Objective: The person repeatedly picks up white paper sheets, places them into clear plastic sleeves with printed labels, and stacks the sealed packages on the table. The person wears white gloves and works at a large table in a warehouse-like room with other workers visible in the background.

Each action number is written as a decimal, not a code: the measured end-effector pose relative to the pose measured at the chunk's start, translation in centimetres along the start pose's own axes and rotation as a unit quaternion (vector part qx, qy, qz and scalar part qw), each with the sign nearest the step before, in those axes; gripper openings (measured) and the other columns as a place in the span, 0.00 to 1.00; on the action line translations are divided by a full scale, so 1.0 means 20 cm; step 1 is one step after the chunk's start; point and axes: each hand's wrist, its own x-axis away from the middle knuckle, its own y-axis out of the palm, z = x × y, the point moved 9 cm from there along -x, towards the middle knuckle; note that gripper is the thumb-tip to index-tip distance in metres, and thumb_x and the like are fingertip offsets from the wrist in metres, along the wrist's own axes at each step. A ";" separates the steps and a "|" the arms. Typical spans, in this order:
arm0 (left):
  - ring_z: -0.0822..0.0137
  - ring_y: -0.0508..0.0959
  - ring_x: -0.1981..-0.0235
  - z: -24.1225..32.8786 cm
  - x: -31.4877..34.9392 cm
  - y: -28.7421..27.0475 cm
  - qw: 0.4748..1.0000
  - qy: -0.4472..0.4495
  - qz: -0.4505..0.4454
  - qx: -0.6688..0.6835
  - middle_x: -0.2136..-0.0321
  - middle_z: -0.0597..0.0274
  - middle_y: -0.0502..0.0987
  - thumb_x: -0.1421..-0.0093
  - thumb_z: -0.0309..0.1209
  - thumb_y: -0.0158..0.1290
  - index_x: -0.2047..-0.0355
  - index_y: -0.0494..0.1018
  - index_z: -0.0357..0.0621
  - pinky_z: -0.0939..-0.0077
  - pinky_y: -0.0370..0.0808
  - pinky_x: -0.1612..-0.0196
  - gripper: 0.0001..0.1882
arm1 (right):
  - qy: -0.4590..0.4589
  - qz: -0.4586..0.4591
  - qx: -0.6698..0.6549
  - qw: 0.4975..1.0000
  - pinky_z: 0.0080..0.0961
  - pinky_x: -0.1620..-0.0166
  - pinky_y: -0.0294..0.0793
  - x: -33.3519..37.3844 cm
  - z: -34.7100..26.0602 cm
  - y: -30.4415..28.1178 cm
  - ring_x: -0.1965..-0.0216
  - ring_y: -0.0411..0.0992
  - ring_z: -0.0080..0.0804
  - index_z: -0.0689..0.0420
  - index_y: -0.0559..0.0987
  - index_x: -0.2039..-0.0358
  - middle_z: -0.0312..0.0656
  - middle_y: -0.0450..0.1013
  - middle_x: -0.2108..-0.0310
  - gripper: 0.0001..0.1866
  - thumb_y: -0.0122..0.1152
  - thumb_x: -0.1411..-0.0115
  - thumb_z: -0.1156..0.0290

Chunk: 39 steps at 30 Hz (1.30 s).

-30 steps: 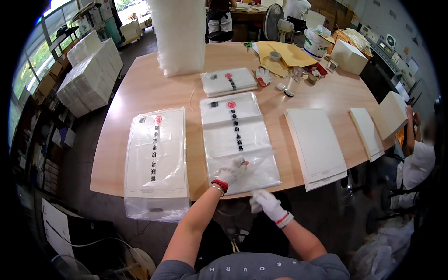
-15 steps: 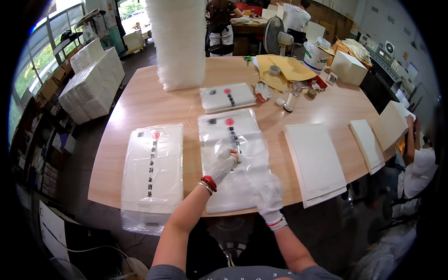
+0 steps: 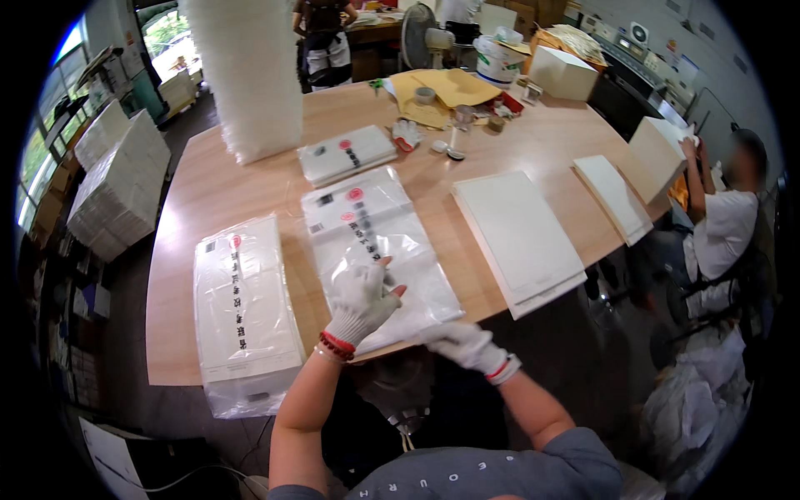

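Observation:
A stack of clear plastic bags (image 3: 417,283) with black print and red round marks lies before me. The top bag sits askew, so a second red mark shows below the first. My left hand (image 3: 365,302), in a white glove with bare thumb and fingertip, rests on the bags, thumb and forefinger apart. My right hand (image 3: 464,347), also gloved, is at the stack's near right edge, fingers pointing left; blur hides whether they grip plastic. To the left lies a bagged stack of white sheets (image 3: 246,308), its clear flap over the table edge. A white sheet stack (image 3: 521,237) lies right.
Behind the bags lie another bagged packet (image 3: 348,157) and a spare glove (image 3: 407,135). A tall white stack (image 3: 254,83) stands at the back left. Yellow paper (image 3: 450,87), a tape roll (image 3: 425,95) and a bucket (image 3: 498,62) are farther back. A co-worker (image 3: 721,217) sits right.
My view has swung right. The top bag has slid toward me, uncovering the mark beneath. My left hand has moved nearer to me on the bags; my right hand has moved to their near edge.

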 end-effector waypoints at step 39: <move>0.36 0.56 0.45 0.60 0.59 0.61 0.976 0.026 -0.213 -0.019 0.45 0.33 0.54 0.59 0.34 0.55 0.52 0.64 0.34 0.45 0.52 0.43 0.31 | 0.042 0.353 -0.303 0.884 0.26 0.57 0.69 0.56 0.19 -0.16 0.59 0.68 0.29 0.67 0.66 0.54 0.44 0.68 0.58 0.21 0.52 0.42 0.65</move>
